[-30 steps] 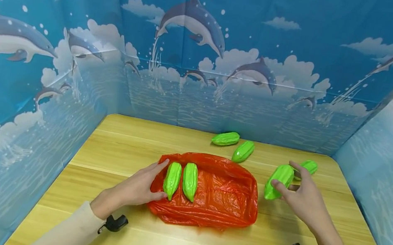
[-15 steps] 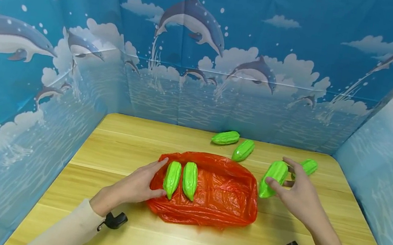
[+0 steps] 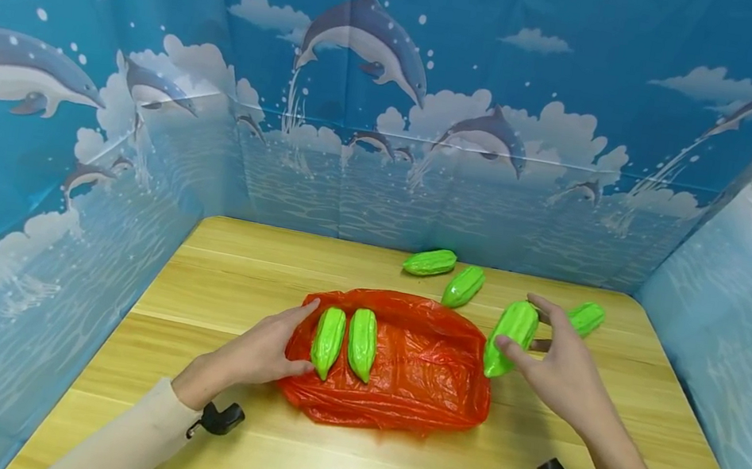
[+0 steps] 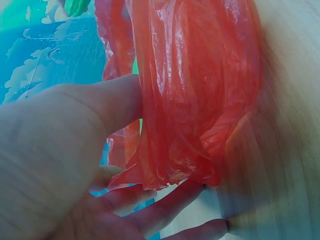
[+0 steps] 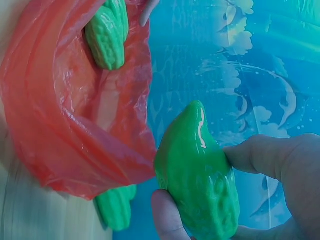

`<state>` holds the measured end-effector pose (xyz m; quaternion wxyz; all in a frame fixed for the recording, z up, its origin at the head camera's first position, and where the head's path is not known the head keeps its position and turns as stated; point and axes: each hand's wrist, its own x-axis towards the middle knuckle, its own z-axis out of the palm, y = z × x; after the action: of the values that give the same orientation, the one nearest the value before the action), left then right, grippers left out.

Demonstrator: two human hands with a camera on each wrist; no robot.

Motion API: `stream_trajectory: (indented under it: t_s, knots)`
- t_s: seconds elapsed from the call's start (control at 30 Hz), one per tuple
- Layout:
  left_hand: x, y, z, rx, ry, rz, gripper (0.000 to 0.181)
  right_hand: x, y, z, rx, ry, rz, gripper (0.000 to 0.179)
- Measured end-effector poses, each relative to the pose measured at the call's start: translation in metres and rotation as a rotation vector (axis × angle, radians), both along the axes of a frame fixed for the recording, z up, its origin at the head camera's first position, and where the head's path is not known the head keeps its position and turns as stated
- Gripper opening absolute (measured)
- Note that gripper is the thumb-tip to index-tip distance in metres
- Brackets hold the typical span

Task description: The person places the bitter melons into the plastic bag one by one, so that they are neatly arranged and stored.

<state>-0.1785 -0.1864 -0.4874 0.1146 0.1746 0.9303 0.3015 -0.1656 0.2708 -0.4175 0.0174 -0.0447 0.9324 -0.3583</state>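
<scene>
A red plastic bag [image 3: 412, 356] lies with its mouth open on the table, two green bitter melons [image 3: 328, 340] side by side in its left part. My left hand [image 3: 262, 347] holds the bag's left end; in the left wrist view the thumb [image 4: 117, 102] goes in behind the plastic while the other fingers are outside. My right hand [image 3: 562, 369] grips another glossy ridged bitter melon [image 3: 511, 338] between thumb and fingers, overlapping the bag's right rim in the head view. The right wrist view shows this melon [image 5: 197, 175] tilted, its pointed tip up.
Two more bitter melons [image 3: 430, 262] lie behind the bag near the back edge of the wooden table [image 3: 258, 250]. Another bitter melon [image 3: 585, 318] lies at the back right, partly behind my right hand. A blue dolphin-print curtain [image 3: 382, 187] encloses the back and sides.
My right hand has moved left with the bitter melon, from beside the bag to its right rim. My left hand stays at the bag's left end.
</scene>
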Motion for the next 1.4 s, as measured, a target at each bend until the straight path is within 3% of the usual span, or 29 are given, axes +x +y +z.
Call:
stream_trajectory:
  t_s: [0.7,1.4]
  knots:
    - [0.001,0.006,0.001,0.023,-0.006,0.063,0.105,0.002,-0.032,0.005,-0.051,0.004,0.115,0.094]
    - [0.000,0.017,0.001,0.032,-0.016,0.039,0.106,-0.018,-0.071,-0.008,-0.010,0.060,0.219,0.087]
